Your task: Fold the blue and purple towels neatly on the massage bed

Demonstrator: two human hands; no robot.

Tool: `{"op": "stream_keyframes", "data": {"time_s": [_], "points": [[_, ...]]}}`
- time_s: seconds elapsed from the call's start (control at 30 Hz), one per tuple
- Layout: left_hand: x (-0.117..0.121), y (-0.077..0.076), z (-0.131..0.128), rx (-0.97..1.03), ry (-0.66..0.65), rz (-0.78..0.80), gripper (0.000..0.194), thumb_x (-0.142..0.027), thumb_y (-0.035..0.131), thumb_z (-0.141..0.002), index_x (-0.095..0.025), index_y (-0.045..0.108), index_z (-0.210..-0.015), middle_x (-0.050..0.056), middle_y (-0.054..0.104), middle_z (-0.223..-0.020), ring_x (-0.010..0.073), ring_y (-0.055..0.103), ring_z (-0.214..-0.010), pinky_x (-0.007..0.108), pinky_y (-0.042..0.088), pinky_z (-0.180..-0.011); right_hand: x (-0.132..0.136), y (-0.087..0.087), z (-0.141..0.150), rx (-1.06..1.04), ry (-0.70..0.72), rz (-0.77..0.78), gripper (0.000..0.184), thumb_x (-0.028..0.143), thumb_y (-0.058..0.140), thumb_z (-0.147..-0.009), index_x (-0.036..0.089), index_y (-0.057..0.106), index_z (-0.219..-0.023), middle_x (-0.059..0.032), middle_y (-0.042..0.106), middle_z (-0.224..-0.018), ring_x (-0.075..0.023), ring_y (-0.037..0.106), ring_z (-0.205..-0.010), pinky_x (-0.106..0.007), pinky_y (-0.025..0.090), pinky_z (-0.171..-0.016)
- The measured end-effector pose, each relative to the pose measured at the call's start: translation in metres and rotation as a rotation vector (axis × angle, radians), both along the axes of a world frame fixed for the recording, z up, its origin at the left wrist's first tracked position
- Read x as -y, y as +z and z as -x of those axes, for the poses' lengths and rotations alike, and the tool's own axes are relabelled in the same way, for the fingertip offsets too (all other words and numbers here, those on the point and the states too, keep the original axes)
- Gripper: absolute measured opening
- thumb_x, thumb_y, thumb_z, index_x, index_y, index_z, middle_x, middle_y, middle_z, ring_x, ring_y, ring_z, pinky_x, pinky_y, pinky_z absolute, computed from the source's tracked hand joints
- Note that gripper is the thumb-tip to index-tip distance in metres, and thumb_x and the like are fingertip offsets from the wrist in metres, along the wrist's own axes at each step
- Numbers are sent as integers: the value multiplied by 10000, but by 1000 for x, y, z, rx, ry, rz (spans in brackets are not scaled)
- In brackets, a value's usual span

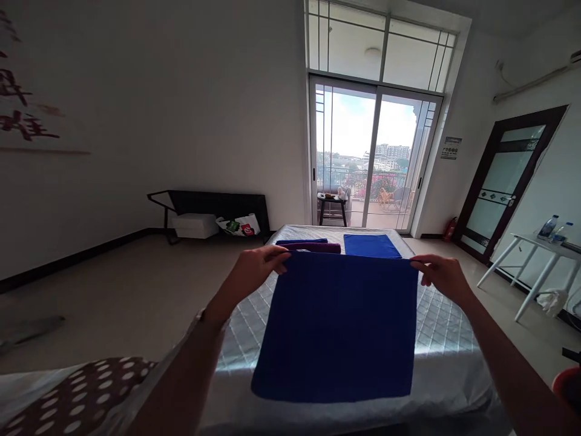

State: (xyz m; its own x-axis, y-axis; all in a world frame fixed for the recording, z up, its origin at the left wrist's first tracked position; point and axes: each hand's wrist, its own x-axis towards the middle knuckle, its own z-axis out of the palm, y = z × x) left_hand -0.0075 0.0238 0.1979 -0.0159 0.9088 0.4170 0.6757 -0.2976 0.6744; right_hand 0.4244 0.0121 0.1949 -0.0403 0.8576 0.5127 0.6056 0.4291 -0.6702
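A dark blue cloth [340, 327] hangs spread out in front of me, held up by its two top corners. My left hand [258, 266] pinches the upper left corner between thumb and fingers. At the upper right corner, my right hand [442, 275] grips the edge in the same way. Behind the cloth, a flat blue cloth [370, 244] lies at the far right of the covered table or bed [245, 327]. To its left are a purple folded cloth [318, 247] and another blue cloth [302, 241], both partly hidden by the raised one.
A black bench [222, 203] with a white box [194, 226] and a printed bag [238, 225] stands by the left wall. Brown polka-dot fabric [91, 393] lies at lower left. On the right, a white table [544, 243] holds bottles. Glass sliding doors [374, 157] are ahead.
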Motion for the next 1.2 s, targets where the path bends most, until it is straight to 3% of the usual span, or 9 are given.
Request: {"op": "stream_keyframes", "data": {"time_s": [0.17,0.33,0.43,0.57,0.63,0.73,0.83,1.03,1.2], "points": [[-61,11,-6,200,-60,23,516,-673,671,-659,-182,673,-817,45,756,-725,246,735,-706,369,571,-748,-55,15,16,-8,17,70,509,672,672,-755,196,780,-901,34,615,-436,-153,629,-412,-242,493,-446],[-76,15,-1,232,34,-129,503,-624,650,-702,-169,693,-912,68,782,-841,252,740,-862,371,561,-830,-81,22,24,-199,30,-12,535,679,698,-727,184,752,-925,0,693,-575,-177,681,-505,-286,563,-527],[-66,-19,6,242,52,-114,489,-601,645,-703,-175,728,-929,58,792,-847,261,740,-885,364,561,-838,-75,-9,21,-246,94,-8,529,673,699,-724,198,743,-955,-24,747,-702,-212,733,-640,-329,599,-614],[-46,-106,3,349,42,108,503,-615,529,-765,-167,756,-806,80,796,-826,274,751,-858,356,576,-801,-54,-95,19,-124,122,127,372,560,674,-787,235,748,-953,-23,774,-772,-227,750,-751,-336,591,-698],[-37,-148,-3,256,104,228,426,-572,569,-747,-193,764,-745,66,794,-783,282,751,-845,350,575,-779,-45,-141,21,-23,113,217,287,491,630,-832,251,754,-929,-20,780,-785,-229,748,-755,-329,582,-694],[-26,-190,-10,153,141,302,275,-476,666,-659,-216,757,-656,59,798,-814,296,746,-881,351,568,-798,-35,-189,23,84,105,307,253,413,566,-875,257,760,-915,-23,788,-835,-232,746,-790,-342,585,-747],[-18,-205,-10,162,137,314,261,-457,687,-620,-205,754,-631,76,796,-872,291,746,-865,348,576,-781,-28,-204,21,103,99,307,261,381,530,-893,261,757,-942,-31,785,-957,-223,742,-864,-345,583,-813],[1,-214,1,163,109,334,295,-480,643,-667,-219,777,-697,71,790,-935,268,751,-829,330,589,-740,-9,-198,14,80,189,253,254,409,548,-908,258,752,-918,-48,766,-997,-214,728,-860,-351,581,-836],[19,-226,2,87,146,302,272,-430,588,-713,-234,771,-757,55,793,-912,265,754,-851,334,586,-788,10,-206,15,151,244,262,250,370,542,-923,256,764,-909,-69,752,-994,-216,717,-865,-347,583,-820]]}}
